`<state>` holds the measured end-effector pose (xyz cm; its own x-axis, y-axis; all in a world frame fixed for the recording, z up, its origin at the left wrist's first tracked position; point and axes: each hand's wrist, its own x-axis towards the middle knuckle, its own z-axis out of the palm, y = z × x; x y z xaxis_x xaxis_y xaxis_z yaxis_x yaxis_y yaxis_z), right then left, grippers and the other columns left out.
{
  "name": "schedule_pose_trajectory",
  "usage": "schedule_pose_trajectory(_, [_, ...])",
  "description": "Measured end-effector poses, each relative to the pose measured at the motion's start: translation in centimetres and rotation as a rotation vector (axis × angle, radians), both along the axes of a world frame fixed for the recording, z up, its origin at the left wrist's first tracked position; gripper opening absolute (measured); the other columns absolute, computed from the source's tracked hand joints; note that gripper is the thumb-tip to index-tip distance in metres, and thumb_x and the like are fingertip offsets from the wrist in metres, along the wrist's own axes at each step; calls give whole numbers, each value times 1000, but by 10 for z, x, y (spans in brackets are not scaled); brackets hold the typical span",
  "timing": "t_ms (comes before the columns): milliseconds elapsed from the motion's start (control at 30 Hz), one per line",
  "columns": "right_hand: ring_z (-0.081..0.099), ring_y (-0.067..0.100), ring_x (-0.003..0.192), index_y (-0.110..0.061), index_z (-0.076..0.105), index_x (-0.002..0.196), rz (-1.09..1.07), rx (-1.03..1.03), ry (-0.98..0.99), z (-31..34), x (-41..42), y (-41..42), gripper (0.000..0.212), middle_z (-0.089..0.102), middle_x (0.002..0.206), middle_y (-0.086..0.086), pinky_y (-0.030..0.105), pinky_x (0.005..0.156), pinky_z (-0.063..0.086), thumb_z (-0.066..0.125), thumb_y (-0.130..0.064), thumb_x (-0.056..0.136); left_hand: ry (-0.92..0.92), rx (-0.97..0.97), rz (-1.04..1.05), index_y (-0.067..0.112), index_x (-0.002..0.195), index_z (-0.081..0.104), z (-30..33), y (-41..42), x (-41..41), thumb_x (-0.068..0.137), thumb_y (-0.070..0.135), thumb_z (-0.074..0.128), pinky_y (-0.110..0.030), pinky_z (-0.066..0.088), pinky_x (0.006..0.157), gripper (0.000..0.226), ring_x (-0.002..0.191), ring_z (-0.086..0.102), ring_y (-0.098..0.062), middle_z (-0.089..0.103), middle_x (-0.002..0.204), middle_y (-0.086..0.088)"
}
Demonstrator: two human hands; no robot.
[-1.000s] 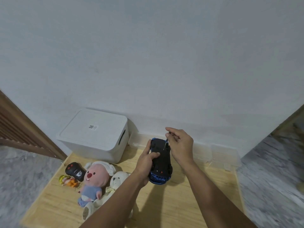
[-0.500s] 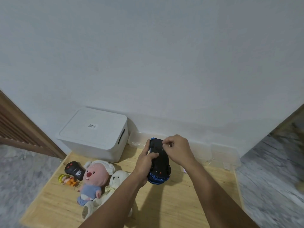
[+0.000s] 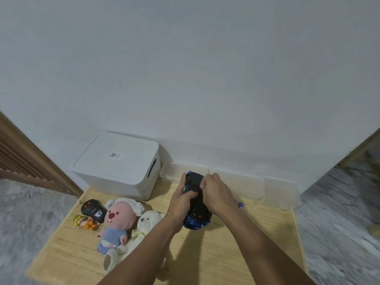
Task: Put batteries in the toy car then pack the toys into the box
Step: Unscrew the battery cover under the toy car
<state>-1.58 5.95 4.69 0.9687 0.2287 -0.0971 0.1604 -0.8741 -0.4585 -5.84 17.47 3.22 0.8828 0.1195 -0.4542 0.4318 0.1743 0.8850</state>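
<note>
Blue toy car (image 3: 197, 202) upside down, left hand (image 3: 182, 200) grips it, right hand (image 3: 217, 193) fingers curled on underside; batteries (image 3: 239, 204) nearby may roll off table (image 3: 205, 260) if bumped.

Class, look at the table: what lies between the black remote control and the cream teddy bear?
In the head view, the pink plush toy in blue clothes lies between the black remote control and the cream teddy bear, touching the bear.
</note>
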Motion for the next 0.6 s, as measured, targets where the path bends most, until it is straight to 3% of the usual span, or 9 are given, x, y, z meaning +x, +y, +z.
schedule_pose_trajectory(167, [54, 25, 91, -20, 48, 97, -104, 56, 52, -20, 1, -4, 8, 48, 110, 4, 34, 73, 42, 40, -17, 98, 46, 32, -12, 43, 149, 30, -4, 5, -5, 89, 7, 52, -32, 51, 82, 73, 104, 60, -21, 60, 119, 2])
schedule_pose_trajectory(233, [54, 27, 96, -15, 53, 106, -122, -23, 109, -35, -2, -11, 16, 49, 111, 5, 34, 73, 40, 39, -18, 99, 79, 22, 24, 40, 150, 28, -7, 9, -8, 90, 6, 52, -32, 52, 76, 73, 100, 61, -22, 60, 118, 1])
schedule_pose_trajectory(367, [51, 32, 108, -10, 55, 114, -16, -284, 240, -71, -21, -22, 26, 50, 118, 11, 36, 75, 39, 47, -2, 90, 122, 26, 70, 38, 151, 27, -12, 17, -13, 91, 6, 51, -33, 53, 72, 72, 98, 61, -24, 58, 124, -4])
schedule_pose_trajectory(600, [55, 24, 100, -16, 64, 109, 52, -254, 124, -100, -42, -36, 21, 59, 110, 4, 28, 69, 32, 51, -11, 94, 132, -8, 115, 38, 145, 40, -17, 25, -14, 90, 3, 49, -38, 56, 74, 65, 95, 64, -32, 64, 113, -8])
